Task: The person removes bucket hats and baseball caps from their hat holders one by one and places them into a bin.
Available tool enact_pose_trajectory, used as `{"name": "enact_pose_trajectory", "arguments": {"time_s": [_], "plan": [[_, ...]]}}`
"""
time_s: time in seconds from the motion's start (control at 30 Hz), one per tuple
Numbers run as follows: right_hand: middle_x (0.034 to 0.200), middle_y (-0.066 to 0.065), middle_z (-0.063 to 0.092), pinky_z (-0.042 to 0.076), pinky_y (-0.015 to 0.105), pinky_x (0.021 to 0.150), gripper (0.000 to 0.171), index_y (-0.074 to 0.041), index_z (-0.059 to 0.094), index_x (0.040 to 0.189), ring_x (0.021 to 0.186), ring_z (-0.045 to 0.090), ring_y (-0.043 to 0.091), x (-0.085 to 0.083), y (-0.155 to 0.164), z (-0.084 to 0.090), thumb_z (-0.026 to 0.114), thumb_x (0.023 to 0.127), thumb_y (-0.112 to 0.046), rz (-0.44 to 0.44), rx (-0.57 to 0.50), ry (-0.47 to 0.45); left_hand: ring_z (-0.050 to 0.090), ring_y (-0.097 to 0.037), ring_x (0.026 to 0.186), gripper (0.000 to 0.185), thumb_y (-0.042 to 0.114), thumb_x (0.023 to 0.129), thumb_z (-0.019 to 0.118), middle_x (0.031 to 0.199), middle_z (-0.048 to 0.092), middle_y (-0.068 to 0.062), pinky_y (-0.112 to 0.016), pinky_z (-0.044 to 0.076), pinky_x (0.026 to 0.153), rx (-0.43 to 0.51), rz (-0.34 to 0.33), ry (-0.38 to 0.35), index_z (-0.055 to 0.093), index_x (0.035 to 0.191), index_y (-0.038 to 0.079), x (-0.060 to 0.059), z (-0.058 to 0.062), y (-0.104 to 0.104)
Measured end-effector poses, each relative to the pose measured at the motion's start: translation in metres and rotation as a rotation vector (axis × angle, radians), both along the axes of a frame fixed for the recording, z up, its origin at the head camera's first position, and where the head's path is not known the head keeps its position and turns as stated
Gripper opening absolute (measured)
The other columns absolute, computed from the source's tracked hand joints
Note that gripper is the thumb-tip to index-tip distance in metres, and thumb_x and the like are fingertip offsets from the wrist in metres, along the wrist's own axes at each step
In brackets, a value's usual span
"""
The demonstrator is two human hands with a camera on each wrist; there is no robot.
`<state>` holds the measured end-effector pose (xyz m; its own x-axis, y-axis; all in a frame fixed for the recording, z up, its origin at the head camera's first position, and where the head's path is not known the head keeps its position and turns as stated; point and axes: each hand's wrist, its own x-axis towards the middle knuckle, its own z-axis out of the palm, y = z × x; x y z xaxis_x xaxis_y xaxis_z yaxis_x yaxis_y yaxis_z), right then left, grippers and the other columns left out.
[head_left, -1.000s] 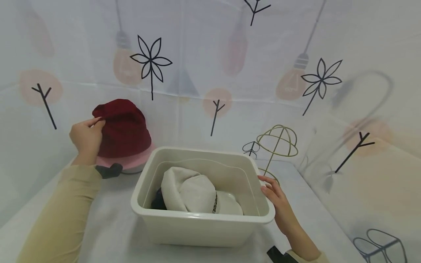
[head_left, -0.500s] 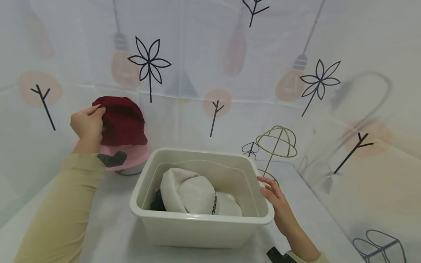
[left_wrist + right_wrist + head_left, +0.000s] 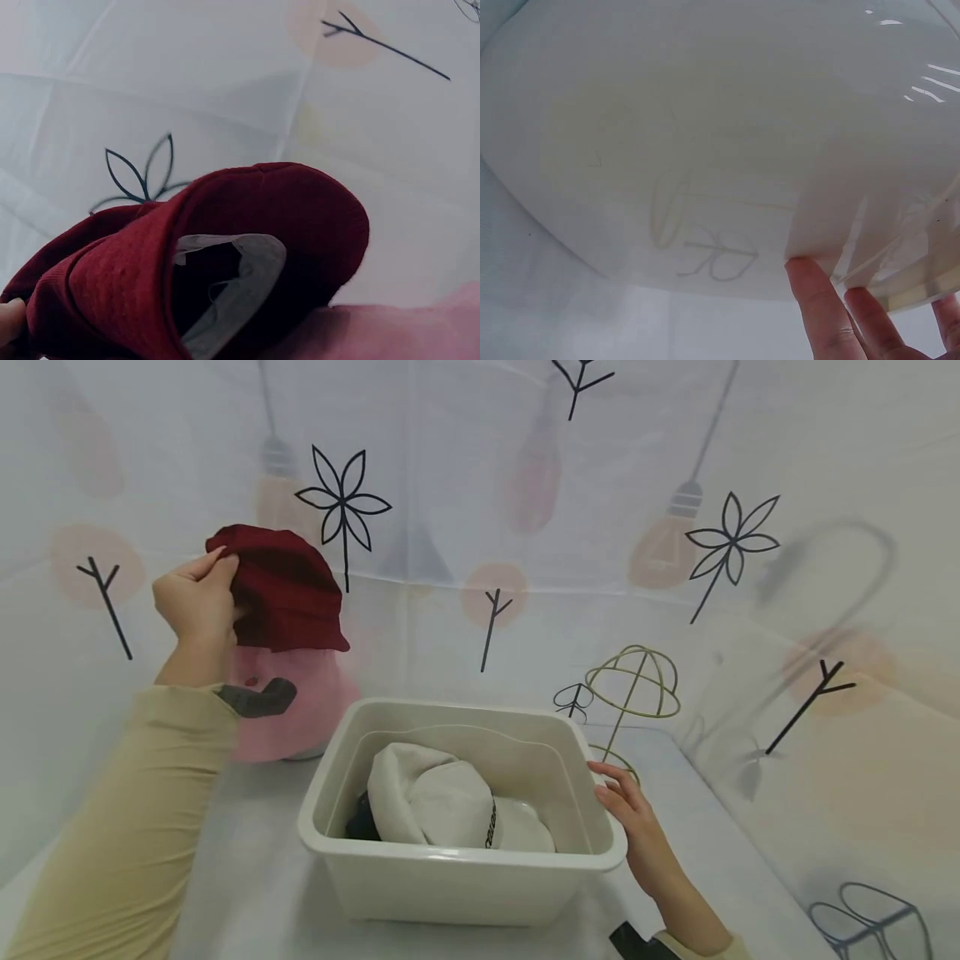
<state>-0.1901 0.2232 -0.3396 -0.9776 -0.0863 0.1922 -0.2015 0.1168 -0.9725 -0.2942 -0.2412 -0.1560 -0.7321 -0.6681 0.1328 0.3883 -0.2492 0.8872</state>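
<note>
We note left hand pinching dark red hat raised left of bin | right hand, fingers straight, steadies bin's right wall | white cap inside.

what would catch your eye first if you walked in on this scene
Most striking is the dark red hat, gripped by the left hand and held up at the left above a blurred pink hat. In the middle stands a pale plastic tub holding a white cap, with the right hand resting against its right side. Behind it stands an empty wire hat stand.
</note>
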Motion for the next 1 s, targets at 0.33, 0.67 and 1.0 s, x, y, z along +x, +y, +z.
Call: {"name": "enact_pose_trajectory", "arguments": {"time_s": [0.33,0.67,1.0], "plan": [[0.117,0.012,0.047,0.051,0.036,0.072,0.036,-0.010,0.039,0.134,0.096,0.055,0.021,-0.002,0.002,-0.003,0.040,0.100,-0.022,0.014,0.007,0.024,0.065,-0.008,0.082,0.025,0.008,0.076,0.076,0.106,0.065,-0.004,-0.024,0.053,0.061,0.075,-0.202,0.138,0.074,0.101,0.009,0.028,0.019,0.016],[0.117,0.011,0.047,0.050,0.036,0.073,0.035,-0.010,0.040,0.133,0.096,0.055,0.021,-0.002,0.000,-0.006,0.040,0.100,-0.021,0.018,-0.016,0.020,0.068,-0.018,0.070,0.029,-0.001,0.072,0.077,0.091,0.069,-0.010,-0.033,0.053,0.056,0.167,-0.382,0.274,0.072,0.100,0.001,0.059,0.020,0.036],[0.117,0.010,0.047,0.051,0.036,0.073,0.035,-0.011,0.041,0.133,0.097,0.055,0.020,-0.003,-0.001,-0.007,0.040,0.100,-0.021,0.018,-0.009,0.028,0.065,-0.015,0.066,0.029,0.003,0.073,0.077,0.088,0.069,-0.009,-0.030,0.054,0.056,0.074,-0.482,0.294,0.072,0.102,0.002,0.081,0.015,0.063]]}}
